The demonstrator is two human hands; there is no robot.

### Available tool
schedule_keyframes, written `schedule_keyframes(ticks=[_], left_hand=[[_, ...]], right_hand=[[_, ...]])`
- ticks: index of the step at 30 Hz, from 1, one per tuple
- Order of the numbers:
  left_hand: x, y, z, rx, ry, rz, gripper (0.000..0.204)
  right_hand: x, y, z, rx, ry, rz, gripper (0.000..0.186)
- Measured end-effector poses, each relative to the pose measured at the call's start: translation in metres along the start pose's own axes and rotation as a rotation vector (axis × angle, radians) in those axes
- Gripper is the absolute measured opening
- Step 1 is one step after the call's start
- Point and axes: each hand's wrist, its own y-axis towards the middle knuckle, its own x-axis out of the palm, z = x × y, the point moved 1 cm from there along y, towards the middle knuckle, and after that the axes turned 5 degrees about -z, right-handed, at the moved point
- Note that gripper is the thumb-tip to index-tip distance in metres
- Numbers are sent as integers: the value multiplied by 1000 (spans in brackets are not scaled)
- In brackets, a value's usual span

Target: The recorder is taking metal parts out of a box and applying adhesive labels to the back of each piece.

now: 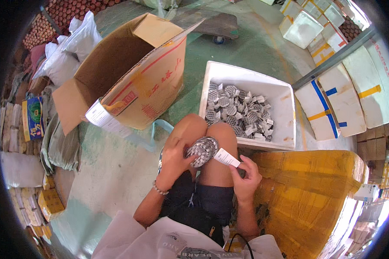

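Observation:
My left hand (177, 157) grips a stack of round silver patterned pieces (202, 151) over my knees. My right hand (244, 172) pinches a small white tag (225, 157) just to the right of the stack; whether the tag is attached to it I cannot tell. Beyond my knees stands a white foam box (288, 110) holding several similar silver round pieces (240, 110) with white tags on them.
An open cardboard box (145, 90) stands ahead-left, near white sacks (58, 60). A yellow-taped package (302, 194) is beside me on the right, foam boxes (333, 103) are stacked beyond it, and a wheeled dolly (216, 28) sits at the back.

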Motion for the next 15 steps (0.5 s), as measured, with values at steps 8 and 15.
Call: schedule_keyframes(ticks=[8, 15], left_hand=[[-18, -27, -4, -406, -822, -357, 25], [-25, -38, 24, -495, -1231, -451, 34]], right_hand=[[7, -6, 7, 149, 38, -99, 42], [8, 3, -9, -107, 120, -257, 40]])
